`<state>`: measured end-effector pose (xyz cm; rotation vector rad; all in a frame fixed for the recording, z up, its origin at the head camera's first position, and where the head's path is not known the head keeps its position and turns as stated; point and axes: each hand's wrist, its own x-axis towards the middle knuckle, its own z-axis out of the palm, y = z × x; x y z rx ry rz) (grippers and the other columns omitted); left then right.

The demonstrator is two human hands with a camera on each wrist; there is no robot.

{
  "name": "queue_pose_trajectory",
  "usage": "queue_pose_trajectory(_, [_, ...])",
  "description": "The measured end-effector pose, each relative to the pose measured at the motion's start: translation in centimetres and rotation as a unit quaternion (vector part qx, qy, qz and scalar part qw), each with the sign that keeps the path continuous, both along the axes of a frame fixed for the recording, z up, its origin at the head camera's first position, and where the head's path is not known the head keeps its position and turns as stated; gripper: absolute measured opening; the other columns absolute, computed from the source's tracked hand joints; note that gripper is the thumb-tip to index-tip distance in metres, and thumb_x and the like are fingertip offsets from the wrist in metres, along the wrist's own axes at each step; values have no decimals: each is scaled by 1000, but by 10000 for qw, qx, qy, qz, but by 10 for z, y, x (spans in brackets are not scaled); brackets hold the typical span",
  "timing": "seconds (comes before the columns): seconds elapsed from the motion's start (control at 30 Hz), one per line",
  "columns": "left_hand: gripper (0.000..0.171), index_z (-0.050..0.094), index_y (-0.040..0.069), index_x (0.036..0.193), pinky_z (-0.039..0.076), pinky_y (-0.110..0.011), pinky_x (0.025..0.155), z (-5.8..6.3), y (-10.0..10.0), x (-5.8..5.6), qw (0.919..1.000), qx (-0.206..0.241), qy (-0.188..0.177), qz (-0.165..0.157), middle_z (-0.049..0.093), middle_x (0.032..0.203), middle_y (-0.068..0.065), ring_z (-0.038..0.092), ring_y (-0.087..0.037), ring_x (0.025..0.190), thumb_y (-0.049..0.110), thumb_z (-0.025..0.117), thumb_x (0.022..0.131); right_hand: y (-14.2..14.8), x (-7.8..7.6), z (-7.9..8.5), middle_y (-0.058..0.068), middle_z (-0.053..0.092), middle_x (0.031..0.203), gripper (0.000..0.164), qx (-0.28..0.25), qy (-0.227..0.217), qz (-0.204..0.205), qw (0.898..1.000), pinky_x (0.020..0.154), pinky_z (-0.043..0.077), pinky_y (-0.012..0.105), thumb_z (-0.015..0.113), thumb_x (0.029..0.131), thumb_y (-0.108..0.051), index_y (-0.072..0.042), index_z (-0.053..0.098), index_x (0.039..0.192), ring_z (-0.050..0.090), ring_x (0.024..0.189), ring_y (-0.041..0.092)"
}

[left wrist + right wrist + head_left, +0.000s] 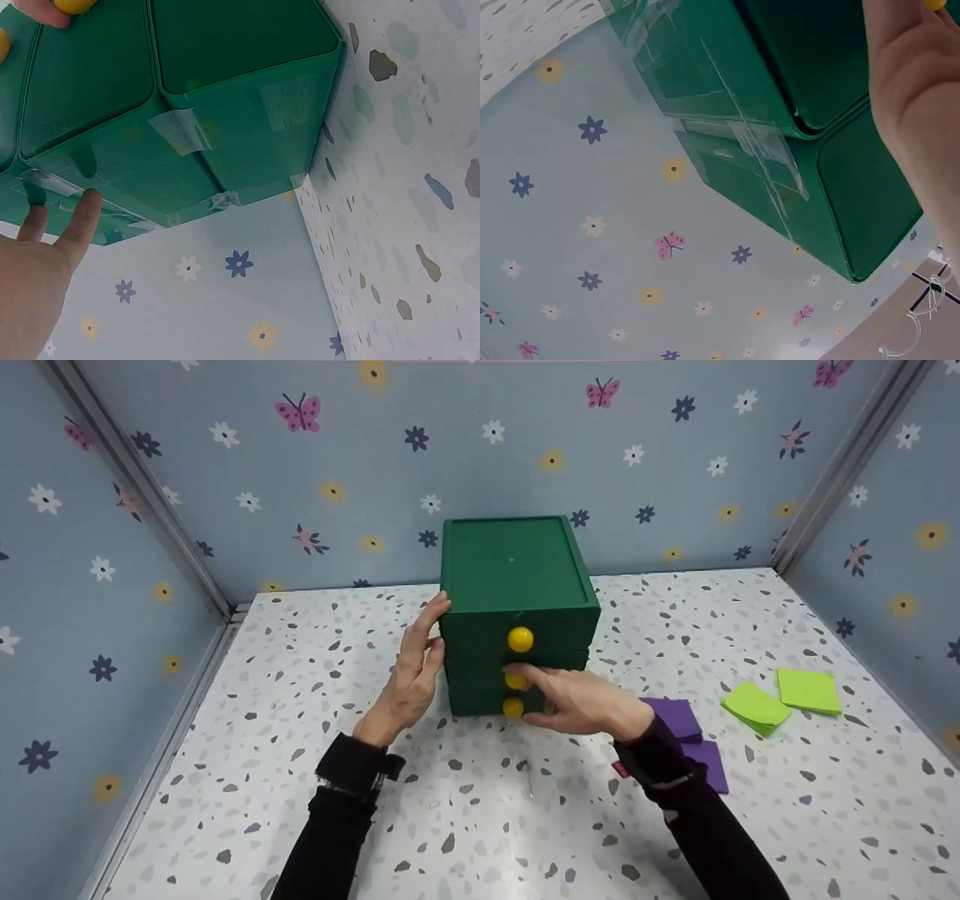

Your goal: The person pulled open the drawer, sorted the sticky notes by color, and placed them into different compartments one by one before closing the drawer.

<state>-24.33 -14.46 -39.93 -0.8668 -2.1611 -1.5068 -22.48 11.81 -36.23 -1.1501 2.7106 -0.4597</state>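
A green three-drawer cabinet (517,566) stands on the speckled table, with one round yellow knob on each drawer front. My left hand (409,682) rests against its left side, fingers stretched upward and one fingertip by the top edge. In the left wrist view, fingers (82,221) touch the taped green side. My right hand (577,697) is at the front, its index finger hooked over the middle knob (515,680) and its thumb beside the bottom knob (513,708). Above them the top knob (520,640) is uncovered. All drawers look closed.
Two purple pads (705,761) lie right of the cabinet, partly under the right forearm. Farther right are two lime-green sticky-note pads (810,691). A flowered wall (487,465) rises behind the cabinet, with side walls at left and right.
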Motion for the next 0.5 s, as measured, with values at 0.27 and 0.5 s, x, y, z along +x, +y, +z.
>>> queue_pose_trajectory(0.27, [48,24,18,149,27,-50,108,1,0,-1,9999,-37,99,-70,15,159,3,13,-16,146,8,30,103,-1,6,3,11,59,130,59,65,28,-5,10000,85,51,39,61,91,-33,-19,34,142,65,95,25])
queue_pose_trajectory(0.5, [48,24,14,149,28,-52,108,1,0,0,10000,-58,59,-22,15,159,0,13,-17,147,4,31,102,-1,9,3,11,57,132,61,101,10,56,9999,89,50,42,61,91,-34,-18,32,143,63,105,28])
